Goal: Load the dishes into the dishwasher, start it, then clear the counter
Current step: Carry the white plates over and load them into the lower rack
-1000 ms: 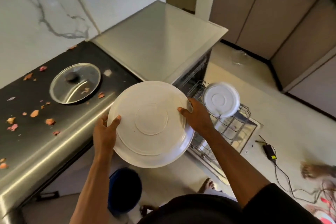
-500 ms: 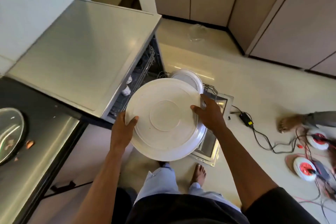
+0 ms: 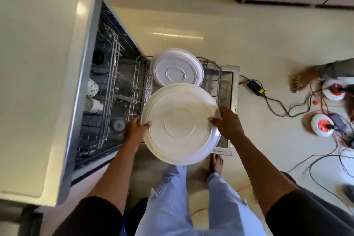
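Note:
I hold a large white plate (image 3: 180, 123) bottom side up, above the pulled-out lower rack (image 3: 140, 82) of the open dishwasher (image 3: 99, 86). My left hand (image 3: 135, 131) grips its left rim and my right hand (image 3: 228, 123) grips its right rim. A smaller white plate (image 3: 177, 70) stands in the rack just beyond it. Cups (image 3: 92, 87) sit in the upper rack under the counter edge. The dishwasher door (image 3: 229, 105) lies open beneath the rack.
The pale counter top (image 3: 44, 63) fills the left side. On the floor to the right lie a power adapter (image 3: 255, 87), tangled cables and two white-and-red cord reels (image 3: 323, 125). Another person's bare foot (image 3: 302, 79) is at the right. My own legs stand below the plate.
My view has swung right and down from the counter to the open dishwasher. Both hands have carried the large plate over the lower rack, close to the smaller plate.

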